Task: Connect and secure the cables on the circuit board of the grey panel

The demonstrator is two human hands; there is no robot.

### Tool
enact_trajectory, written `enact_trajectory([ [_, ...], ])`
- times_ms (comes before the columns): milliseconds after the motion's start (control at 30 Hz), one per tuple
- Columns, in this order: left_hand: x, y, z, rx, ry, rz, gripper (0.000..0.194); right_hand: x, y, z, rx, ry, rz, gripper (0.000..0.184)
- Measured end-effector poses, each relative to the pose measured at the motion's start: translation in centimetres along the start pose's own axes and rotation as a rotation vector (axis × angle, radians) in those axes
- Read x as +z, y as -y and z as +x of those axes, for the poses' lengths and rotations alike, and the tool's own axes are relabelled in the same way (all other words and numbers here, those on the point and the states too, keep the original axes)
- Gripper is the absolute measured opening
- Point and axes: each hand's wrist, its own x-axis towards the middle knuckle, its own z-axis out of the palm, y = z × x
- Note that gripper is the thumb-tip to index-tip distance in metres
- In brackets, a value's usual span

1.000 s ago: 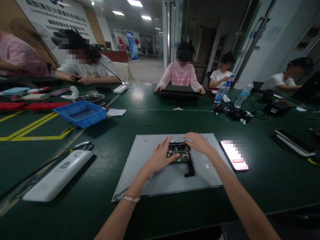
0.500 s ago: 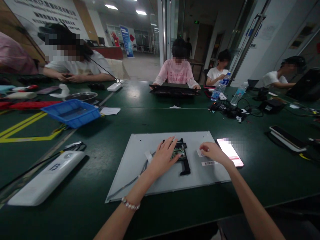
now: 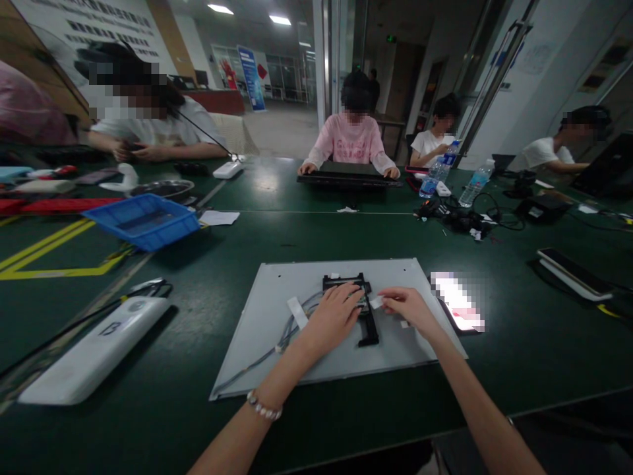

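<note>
A flat grey-white panel (image 3: 277, 277) lies on the table in front of me. On it sits a black bracket (image 3: 368, 330) with a small circuit board, partly hidden by my left hand (image 3: 332, 318). That hand is open, its fingers stretched flat over the board. Between the fingertips of my right hand (image 3: 408, 309) is a small piece of white tape (image 3: 376, 301), pinched close to the bracket's right side. Grey cables (image 3: 284, 335) run from the board across the panel, with a white tape strip (image 3: 297, 313) over them.
A lit phone (image 3: 457, 303) lies by the panel's right edge. To the left are a white power bank (image 3: 99, 349) and a blue tray (image 3: 143, 223). Water bottles (image 3: 477, 183) and tangled cables stand farther right. Across the table a person (image 3: 351, 142) holds a dark panel.
My right hand has moved left from the panel's barcode label to the bracket, carrying the white tape. My left hand has drawn slightly nearer and right, uncovering the bracket's top.
</note>
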Motion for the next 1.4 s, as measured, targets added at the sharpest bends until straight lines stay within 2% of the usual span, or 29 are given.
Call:
enact_trajectory([
  [200,0.5,-1.0,0.1,0.034,0.029,0.024,0.038,1.1,-0.9,0.1,0.001,-0.062,0.01,0.023],
  [367,0.7,-1.5,0.1,0.084,0.049,0.057,0.032,1.5,-0.4,-0.3,-0.044,-0.081,-0.071,0.018],
  [600,1.2,-1.6,0.2,0.059,0.039,0.085,0.028,1.9,0.4,-0.5,-0.202,-0.133,-0.443,0.012],
  [767,1.4,-1.7,0.3,0.081,0.033,0.079,0.032,1.9,0.5,-0.6,-0.302,-0.175,-0.66,0.017],
  [1133,1.1,-2.3,0.7,0.098,0.037,0.151,0.029,1.7,0.1,-1.5,-0.379,-0.126,-0.623,0.015],
  [1267,-0.7,-1.0,1.8,0.052,0.001,0.116,0.031,1.6,0.5,-1.8,-0.411,-0.155,-0.565,0.017],
  [1400,-2.4,2.0,3.8,-0.103,0.027,0.13,0.029,1.3,0.6,-2.0,-0.407,-0.206,-0.533,0.019],
])
